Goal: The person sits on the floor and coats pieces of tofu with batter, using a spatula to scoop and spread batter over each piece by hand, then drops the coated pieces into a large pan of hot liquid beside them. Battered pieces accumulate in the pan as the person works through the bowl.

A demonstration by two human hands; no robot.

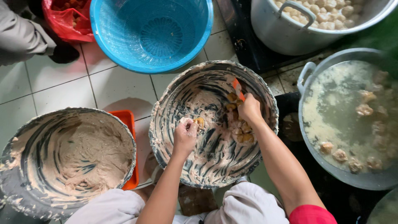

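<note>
left hand inside the smeared middle bowl; fingers curled tight round a lump of paste with a browned piece at the fingertips; right hand in the same bowl, fingers closed on an orange-handled tool, probably a spoon, blade hidden; pile of browned pieces just below the right fingers; paste-coated bowl well left of the left fingers; blue basket above; pot of cloudy water with floating balls right of the right hand.
</note>
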